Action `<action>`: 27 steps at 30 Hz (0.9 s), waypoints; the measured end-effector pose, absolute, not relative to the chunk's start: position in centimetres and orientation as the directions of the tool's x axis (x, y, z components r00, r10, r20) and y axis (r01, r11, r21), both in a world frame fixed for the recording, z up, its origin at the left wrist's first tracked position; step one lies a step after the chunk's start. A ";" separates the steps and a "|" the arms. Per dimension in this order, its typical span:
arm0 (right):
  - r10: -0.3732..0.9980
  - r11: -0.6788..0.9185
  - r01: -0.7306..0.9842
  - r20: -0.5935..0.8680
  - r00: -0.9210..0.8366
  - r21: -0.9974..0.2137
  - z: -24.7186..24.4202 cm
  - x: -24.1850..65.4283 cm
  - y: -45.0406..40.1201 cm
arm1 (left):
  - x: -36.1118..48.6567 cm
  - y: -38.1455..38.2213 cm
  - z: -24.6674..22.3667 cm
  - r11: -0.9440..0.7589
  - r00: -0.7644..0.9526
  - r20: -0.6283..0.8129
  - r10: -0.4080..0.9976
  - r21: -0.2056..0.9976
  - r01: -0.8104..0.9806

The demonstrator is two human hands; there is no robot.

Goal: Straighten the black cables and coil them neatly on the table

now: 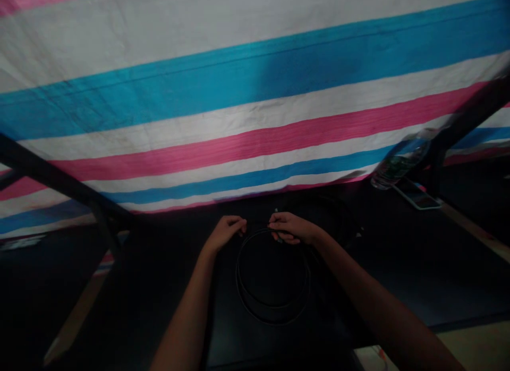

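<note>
A thin black cable (pixel 273 323) hangs or lies in a loose round coil over the dark table, in the middle of the view. My right hand (pixel 290 228) is closed around the top of the coil, where its loops come together. To its left, my left hand (pixel 228 232) has thumb and fingers pinched together at a stretch of the cable, a short way from the right hand. Dim light hides the exact grip. Behind my right hand, another dark coil of cable (pixel 345 217) lies on the table, hard to see against the black surface.
A striped tarp (pixel 239 110) hangs behind the dark table (pixel 167 296). At the back right, a clear plastic bottle (pixel 396 163) stands tilted beside a phone (pixel 419 196). Dark frame bars (pixel 59 174) slope at the left and right. White material (pixel 374 357) shows at the bottom edge.
</note>
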State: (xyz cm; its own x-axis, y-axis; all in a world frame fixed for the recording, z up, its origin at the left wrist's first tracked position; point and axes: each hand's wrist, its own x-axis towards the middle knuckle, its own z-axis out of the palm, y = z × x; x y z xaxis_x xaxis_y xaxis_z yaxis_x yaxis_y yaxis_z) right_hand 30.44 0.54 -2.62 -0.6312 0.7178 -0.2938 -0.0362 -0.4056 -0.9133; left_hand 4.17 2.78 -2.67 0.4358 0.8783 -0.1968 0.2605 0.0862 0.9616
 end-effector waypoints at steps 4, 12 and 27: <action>0.681 -0.423 -0.019 -0.304 -0.666 -0.906 -2.1 30.8 0.7 | 2.0 3.2 -2.0 0.033 0.374 -0.130 0.918 0.966 0.257; 0.614 -0.465 0.053 -0.365 -0.699 -0.884 -1.9 30.9 0.6 | 1.4 2.5 -0.6 0.023 0.463 -0.248 0.851 0.898 0.439; 0.609 -0.470 0.037 -0.354 -0.709 -0.882 -1.1 31.6 -0.8 | 2.2 2.7 -0.9 0.002 0.430 -0.235 0.872 0.879 0.477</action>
State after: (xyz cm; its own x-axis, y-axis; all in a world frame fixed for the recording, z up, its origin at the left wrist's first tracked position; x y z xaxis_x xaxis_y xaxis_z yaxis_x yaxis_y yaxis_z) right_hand 31.60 -0.83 -1.13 -0.7094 0.6091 -0.3545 0.0368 -0.4702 -0.8818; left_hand 2.19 2.70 -0.86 0.4298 0.8717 -0.2355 0.4766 0.0025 0.8791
